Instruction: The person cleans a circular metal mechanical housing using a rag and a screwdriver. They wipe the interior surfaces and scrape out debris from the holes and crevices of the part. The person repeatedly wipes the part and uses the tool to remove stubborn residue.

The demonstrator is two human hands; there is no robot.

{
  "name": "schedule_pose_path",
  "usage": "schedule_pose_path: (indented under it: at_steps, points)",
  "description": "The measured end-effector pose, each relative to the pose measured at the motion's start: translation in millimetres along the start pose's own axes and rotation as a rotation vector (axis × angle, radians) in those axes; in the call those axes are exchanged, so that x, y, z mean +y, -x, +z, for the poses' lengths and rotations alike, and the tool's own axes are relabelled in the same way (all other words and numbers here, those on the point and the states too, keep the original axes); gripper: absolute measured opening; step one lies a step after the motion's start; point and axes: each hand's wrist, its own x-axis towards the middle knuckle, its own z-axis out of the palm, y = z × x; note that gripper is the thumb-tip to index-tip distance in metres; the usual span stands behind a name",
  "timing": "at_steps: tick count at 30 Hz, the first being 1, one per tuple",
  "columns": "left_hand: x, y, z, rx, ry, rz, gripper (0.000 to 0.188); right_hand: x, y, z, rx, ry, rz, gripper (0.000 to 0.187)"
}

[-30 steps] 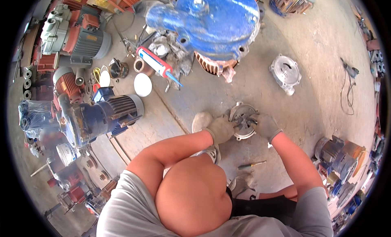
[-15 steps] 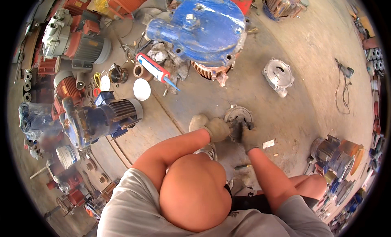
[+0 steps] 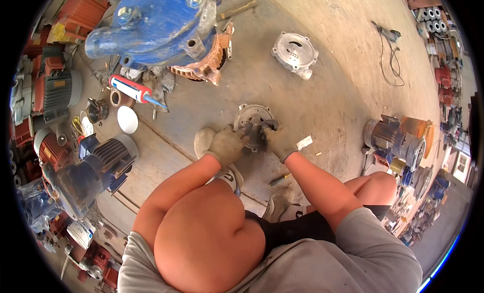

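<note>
Find round metal part [image 3: 247, 115] on concrete floor [image 3: 327, 109], between gloved left hand [image 3: 227, 144] and gloved right hand [image 3: 281, 142], with fingers curled at its near side, but cannot tell closure or exact hold.

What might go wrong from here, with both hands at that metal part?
Pinch: the gloved left hand and right hand are close together at the round metal part, so a slip might nip one of them.

Bad footing: the screwdriver lies on the floor near the toe of the right shoe, so a shifted foot could land on it.
</note>
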Motion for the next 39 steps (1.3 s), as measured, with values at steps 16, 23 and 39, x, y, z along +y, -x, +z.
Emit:
schedule_pose_path:
  at_steps: [16, 23, 39]
  points:
    - [8.5, -4.6, -23.5, 0.020, 0.017, -0.282, 0.086, -17.9, -62.6, -45.4, -0.399, 0.900, -0.767, 0.043]
    - [-1.1, -8.3, -31.8, -0.019, 0.192, -0.303, 0.082, -40.6, -83.0, -49.4, -0.513, 0.954, -0.779, 0.041]
    - [-5.1, -6.2, -33.3, -0.009, 0.228, -0.267, 0.085, -25.1, -72.4, -45.0, -0.455, 0.753, -0.624, 0.040]
